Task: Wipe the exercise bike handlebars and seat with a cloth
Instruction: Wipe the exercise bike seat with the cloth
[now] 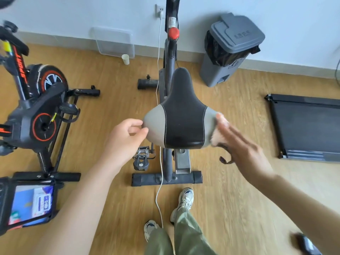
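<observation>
The exercise bike's seat (184, 116), black in the middle with grey sides, fills the centre of the head view. My left hand (127, 137) grips the seat's left grey edge, thumb and fingers curled round it. My right hand (241, 146), blurred, presses a fluffy pinkish cloth (218, 138) with straight fingers against the seat's right grey side. A dark tag or loop of the cloth (225, 160) hangs below the palm. The bike's frame and red knob (173, 33) run up toward the wall; the handlebars are out of view.
A second bike (38, 107) with orange trim stands at the left. A grey lidded bin (230, 48) is by the wall at the right, a treadmill (309, 126) at the far right. A white cable (159, 181) trails across the floor. A paper cup (125, 59) sits near the wall.
</observation>
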